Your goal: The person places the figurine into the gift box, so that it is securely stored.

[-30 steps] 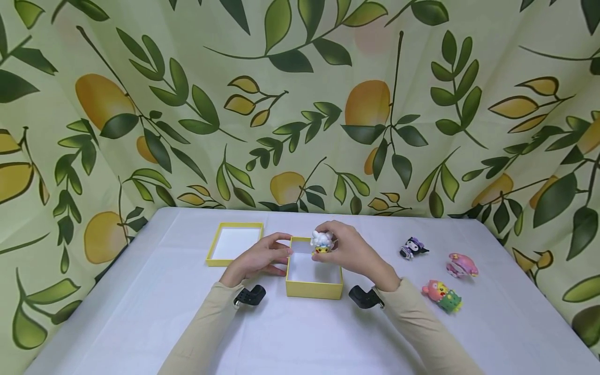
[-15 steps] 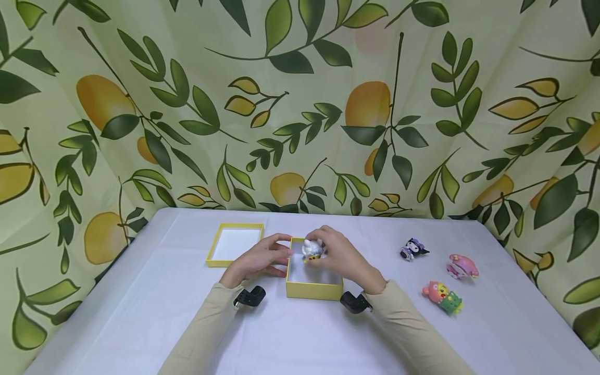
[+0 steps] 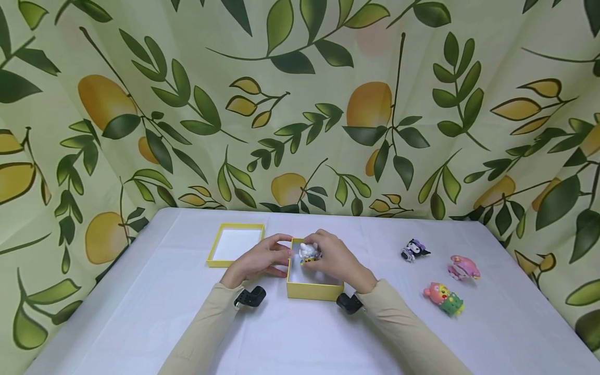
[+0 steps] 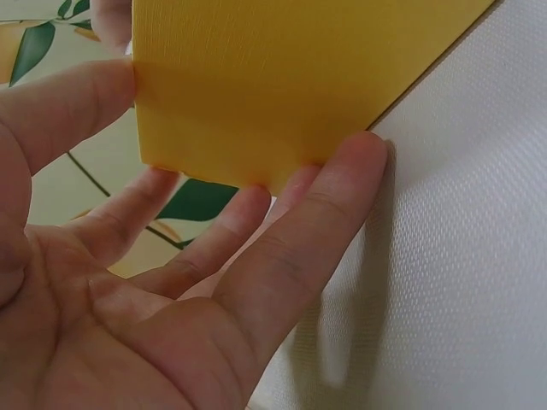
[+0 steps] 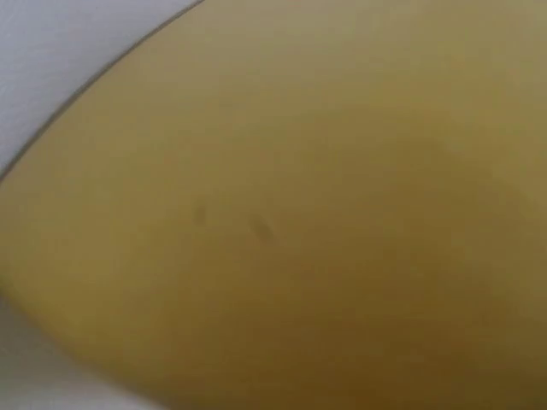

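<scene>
Over the yellow box [image 3: 315, 290] with a white inside, my right hand [image 3: 335, 260] pinches a small toy figurine [image 3: 308, 252] with a white top and a yellow lower part. The figurine is within the box's left half; whether it touches the floor I cannot tell. My left hand [image 3: 260, 259] holds the box at its left side. In the left wrist view, the thumb [image 4: 85, 107] meets the edge of the yellow wall [image 4: 248, 94], and the fingertips [image 4: 363, 149] press against it. The right wrist view shows mainly a blurred yellow wall [image 5: 282, 231]; the right fingers are out of that view.
The yellow-rimmed lid [image 3: 224, 263] lies back left on the white-covered table [image 3: 117, 312]. To the right lie a black-and-purple figurine [image 3: 414, 250], a pink figurine [image 3: 463, 267] and a pink-and-green figurine [image 3: 444, 299]. A leaf-patterned curtain [image 3: 300, 151] hangs behind.
My right hand has moved left and lower with the figurine, from the box's back right part to its left half. The left hand and the box keep their place.
</scene>
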`<state>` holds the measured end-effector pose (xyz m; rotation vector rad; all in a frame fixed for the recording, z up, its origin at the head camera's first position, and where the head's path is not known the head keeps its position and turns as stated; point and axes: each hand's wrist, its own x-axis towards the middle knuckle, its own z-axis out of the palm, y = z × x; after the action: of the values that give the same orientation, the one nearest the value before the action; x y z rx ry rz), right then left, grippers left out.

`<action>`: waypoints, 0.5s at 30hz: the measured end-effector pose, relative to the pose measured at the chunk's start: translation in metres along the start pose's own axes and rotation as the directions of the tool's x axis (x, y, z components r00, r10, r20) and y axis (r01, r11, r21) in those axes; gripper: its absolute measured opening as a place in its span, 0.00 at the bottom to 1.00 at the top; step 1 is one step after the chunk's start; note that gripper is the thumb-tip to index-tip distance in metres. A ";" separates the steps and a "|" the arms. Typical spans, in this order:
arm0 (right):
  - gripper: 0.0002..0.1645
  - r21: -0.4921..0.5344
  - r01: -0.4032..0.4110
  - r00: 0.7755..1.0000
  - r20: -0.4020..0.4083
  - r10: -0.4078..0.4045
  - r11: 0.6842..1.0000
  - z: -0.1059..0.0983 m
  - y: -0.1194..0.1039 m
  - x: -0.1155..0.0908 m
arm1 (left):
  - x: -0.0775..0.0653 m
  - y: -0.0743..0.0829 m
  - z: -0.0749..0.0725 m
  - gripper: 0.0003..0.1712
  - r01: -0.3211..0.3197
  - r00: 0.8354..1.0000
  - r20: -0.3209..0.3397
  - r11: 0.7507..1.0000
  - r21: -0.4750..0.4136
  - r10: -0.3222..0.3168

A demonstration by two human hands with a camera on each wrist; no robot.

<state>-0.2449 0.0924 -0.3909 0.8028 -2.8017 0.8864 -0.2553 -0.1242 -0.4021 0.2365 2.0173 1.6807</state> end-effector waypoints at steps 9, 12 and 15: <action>0.29 -0.050 -0.033 0.999 -0.009 0.032 0.998 0.005 -0.001 0.000 | 0.000 0.001 0.000 0.30 -0.001 1.000 -0.002 1.000 0.001 0.001; 0.29 -0.068 -0.034 0.999 -0.019 0.033 0.997 0.007 -0.001 -0.001 | 0.000 0.001 0.001 0.30 0.002 1.000 -0.005 1.000 0.000 -0.002; 0.28 -0.073 -0.025 0.999 -0.030 0.023 0.997 0.008 0.000 -0.002 | 0.000 0.001 0.001 0.31 0.005 1.000 -0.009 1.000 -0.003 -0.005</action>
<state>-0.2427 0.0884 -0.3980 0.7414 -2.8065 0.7870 -0.2549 -0.1233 -0.4013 0.2233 2.0199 1.6843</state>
